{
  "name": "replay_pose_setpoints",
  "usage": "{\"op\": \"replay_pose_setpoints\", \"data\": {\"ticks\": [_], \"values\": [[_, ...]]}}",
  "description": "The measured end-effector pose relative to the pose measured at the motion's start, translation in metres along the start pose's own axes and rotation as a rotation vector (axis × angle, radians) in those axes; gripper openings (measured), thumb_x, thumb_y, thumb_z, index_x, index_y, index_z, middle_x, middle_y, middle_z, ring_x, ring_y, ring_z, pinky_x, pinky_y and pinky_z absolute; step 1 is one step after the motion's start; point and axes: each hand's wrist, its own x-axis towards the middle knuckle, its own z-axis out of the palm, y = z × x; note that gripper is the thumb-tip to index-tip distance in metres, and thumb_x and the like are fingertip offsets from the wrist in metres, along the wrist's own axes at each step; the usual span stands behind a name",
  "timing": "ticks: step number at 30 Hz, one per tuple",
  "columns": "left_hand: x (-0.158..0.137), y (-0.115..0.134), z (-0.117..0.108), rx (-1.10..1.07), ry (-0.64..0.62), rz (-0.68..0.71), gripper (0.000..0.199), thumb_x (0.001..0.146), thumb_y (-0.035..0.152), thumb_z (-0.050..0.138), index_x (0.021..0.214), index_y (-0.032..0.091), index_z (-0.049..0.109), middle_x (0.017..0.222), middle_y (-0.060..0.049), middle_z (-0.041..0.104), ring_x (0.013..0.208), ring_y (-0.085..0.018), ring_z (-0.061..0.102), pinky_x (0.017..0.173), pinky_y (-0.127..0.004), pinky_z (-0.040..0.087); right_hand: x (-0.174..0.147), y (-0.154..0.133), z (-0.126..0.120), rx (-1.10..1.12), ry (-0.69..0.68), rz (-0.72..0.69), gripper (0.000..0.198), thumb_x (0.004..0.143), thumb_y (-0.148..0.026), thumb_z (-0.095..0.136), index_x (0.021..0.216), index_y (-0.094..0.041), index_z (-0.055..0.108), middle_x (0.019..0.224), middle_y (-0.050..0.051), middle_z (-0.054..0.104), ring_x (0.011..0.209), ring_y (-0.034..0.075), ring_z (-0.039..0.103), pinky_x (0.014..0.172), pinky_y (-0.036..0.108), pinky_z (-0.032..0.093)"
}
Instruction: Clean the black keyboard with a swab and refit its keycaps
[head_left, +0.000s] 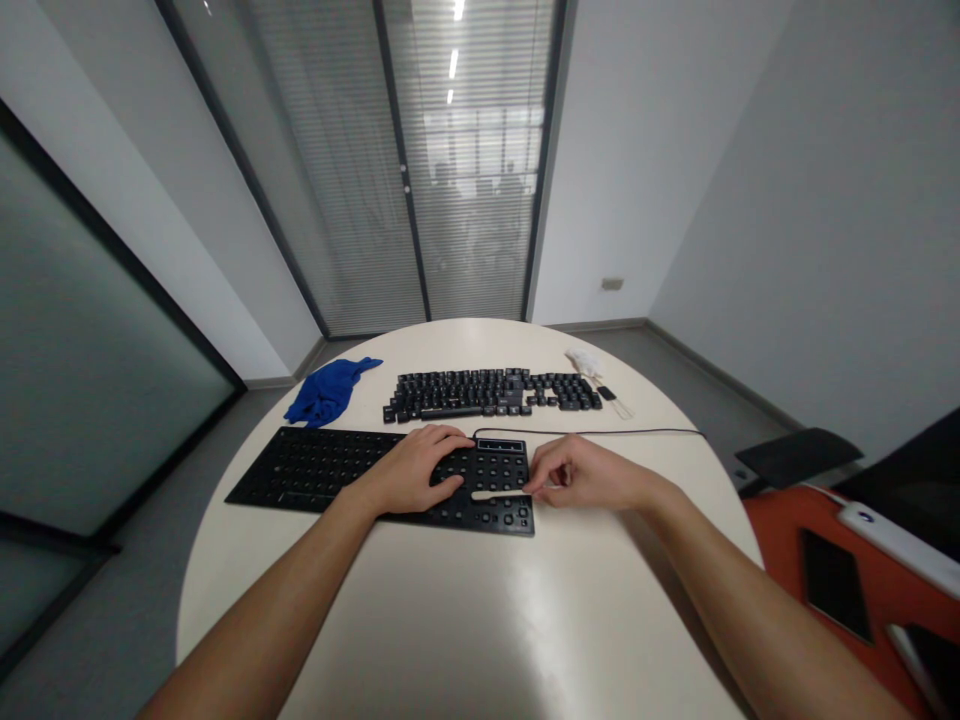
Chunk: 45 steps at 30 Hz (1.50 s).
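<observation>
A black keyboard (315, 470) with its keycaps off lies on the round table, bare switches showing. My left hand (412, 470) rests across its middle, palm down, thumb and fingers spread. Between the fingertips of my right hand (576, 475), at the keyboard's right edge, is a pale cotton swab (496, 495). The swab points left over the number pad section; whether its tip touches the switches I cannot tell. Behind the keyboard, the loose black keycaps (465, 390) are laid out in rows like a key layout.
A crumpled blue cloth (330, 392) is at the table's back left. Back right are a white bundle (585, 362) and a small black item (606, 393). A thin cable (615, 432) runs rightward. An orange chair seat (780, 530) beside the table holds a phone (836, 585).
</observation>
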Motion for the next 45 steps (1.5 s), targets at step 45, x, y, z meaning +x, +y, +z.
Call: {"op": "replay_pose_setpoints", "data": {"ticks": [45], "values": [[-0.005, -0.003, -0.001, 0.001, -0.009, 0.005, 0.046, 0.091, 0.031, 0.062, 0.136, 0.025, 0.054, 0.138, -0.011, 0.058, 0.127, -0.029, 0.053, 0.111, -0.049, 0.043, -0.011, 0.014, -0.011, 0.120, -0.088, 0.209, 0.023, 0.069, -0.019, 0.067, 0.086, -0.017, 0.083, 0.067, 0.000, 0.069, 0.060, 0.012, 0.052, 0.057, 0.023, 0.038]]}}
